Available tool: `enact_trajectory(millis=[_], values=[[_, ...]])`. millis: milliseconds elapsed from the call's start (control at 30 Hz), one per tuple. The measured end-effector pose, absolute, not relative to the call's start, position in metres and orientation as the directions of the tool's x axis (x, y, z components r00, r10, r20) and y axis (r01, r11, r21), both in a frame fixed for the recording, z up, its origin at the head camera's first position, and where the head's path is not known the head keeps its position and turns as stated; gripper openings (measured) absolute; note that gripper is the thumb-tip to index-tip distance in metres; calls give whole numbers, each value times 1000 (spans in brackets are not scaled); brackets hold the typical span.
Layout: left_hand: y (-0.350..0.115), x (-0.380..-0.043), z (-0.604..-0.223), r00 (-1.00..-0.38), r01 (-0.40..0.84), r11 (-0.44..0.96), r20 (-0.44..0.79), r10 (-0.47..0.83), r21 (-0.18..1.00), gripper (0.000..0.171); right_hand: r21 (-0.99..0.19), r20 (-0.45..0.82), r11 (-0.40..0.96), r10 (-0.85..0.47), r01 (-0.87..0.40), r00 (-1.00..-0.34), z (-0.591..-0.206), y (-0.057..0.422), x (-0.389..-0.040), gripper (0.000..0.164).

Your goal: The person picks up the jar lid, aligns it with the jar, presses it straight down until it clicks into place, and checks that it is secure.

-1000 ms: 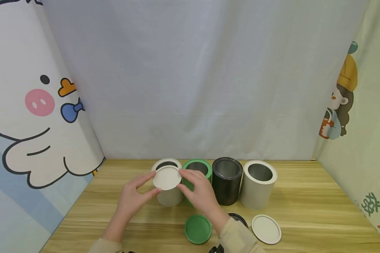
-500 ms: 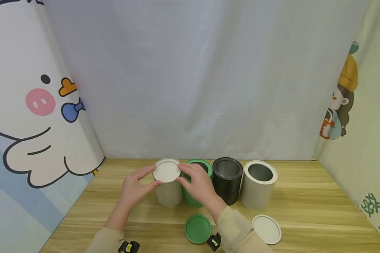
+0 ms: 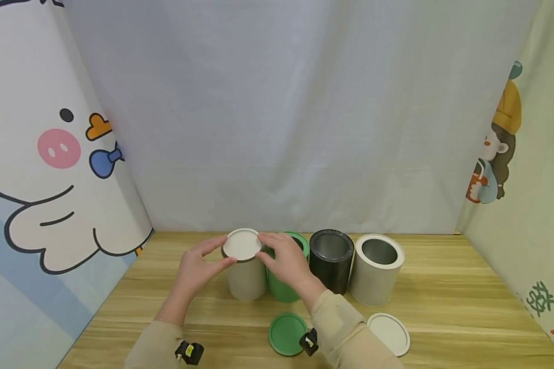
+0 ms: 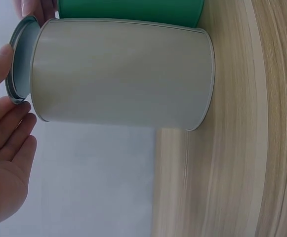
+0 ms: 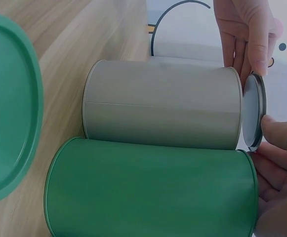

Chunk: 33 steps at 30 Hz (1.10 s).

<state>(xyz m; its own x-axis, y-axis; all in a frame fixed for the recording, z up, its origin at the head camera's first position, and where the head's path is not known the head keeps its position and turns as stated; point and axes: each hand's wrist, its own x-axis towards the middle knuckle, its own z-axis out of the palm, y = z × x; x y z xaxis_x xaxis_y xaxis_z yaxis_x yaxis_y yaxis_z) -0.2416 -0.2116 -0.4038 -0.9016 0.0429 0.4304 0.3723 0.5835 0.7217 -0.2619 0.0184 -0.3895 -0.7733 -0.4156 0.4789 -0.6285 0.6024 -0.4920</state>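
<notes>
My left hand (image 3: 197, 265) and right hand (image 3: 287, 260) pinch opposite edges of a round white lid (image 3: 242, 245) between thumb and fingers. The lid is over the mouth of the leftmost off-white can (image 3: 248, 281), which stands upright. In the left wrist view, a gap shows between the lid's metal underside (image 4: 25, 61) and the can's rim, with the lid slightly tilted. The right wrist view also shows the lid (image 5: 253, 112) apart from the rim for most of its edge. Beside this can stands a green can (image 3: 282, 284), partly behind my right hand.
A black can (image 3: 331, 266) and another off-white can (image 3: 375, 279), open at the top, continue the row rightward. In front lie a green lid (image 3: 288, 334) and a white lid (image 3: 389, 333), the latter partly under my right sleeve (image 3: 346, 328). A pale curtain (image 3: 295, 128) hangs behind the wooden table (image 3: 452, 297).
Both hands have moved the white lid away from me and over the leftmost can's mouth, which showed uncovered a second ago. The right sleeve now covers the black lid on the table.
</notes>
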Motion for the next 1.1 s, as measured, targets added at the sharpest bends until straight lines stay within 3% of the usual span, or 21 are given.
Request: enact_trajectory(millis=[1100], values=[[-219,-260,-404,-938,308,641,337,82,703,59,-368,367,728,-457,-578,-810,-385,10,-274,35]])
